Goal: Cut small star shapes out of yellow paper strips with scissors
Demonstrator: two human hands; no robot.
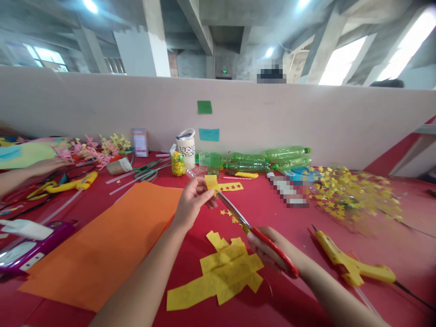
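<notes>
Between the thumb and fingers of my left hand (195, 200) is a small piece of yellow paper (211, 181). My right hand (265, 247) grips red-handled scissors (272, 250), their blade tips close to the paper by my left fingertips. A yellow strip with star-shaped holes (233, 186) lies on the table just beyond. Several small cut stars (225, 212) rest under the blades. Nearer to me is a loose pile of yellow paper strips (228, 268), with faint star outlines drawn on them.
Orange paper sheets (102, 245) cover the left of the red table. A yellow glue gun (354, 263) lies at right, before a blurred bunch of yellow stars (344, 190). Green plastic bottles (252, 164) line the partition (259, 118). Another person's arm (34, 172) reaches in at left.
</notes>
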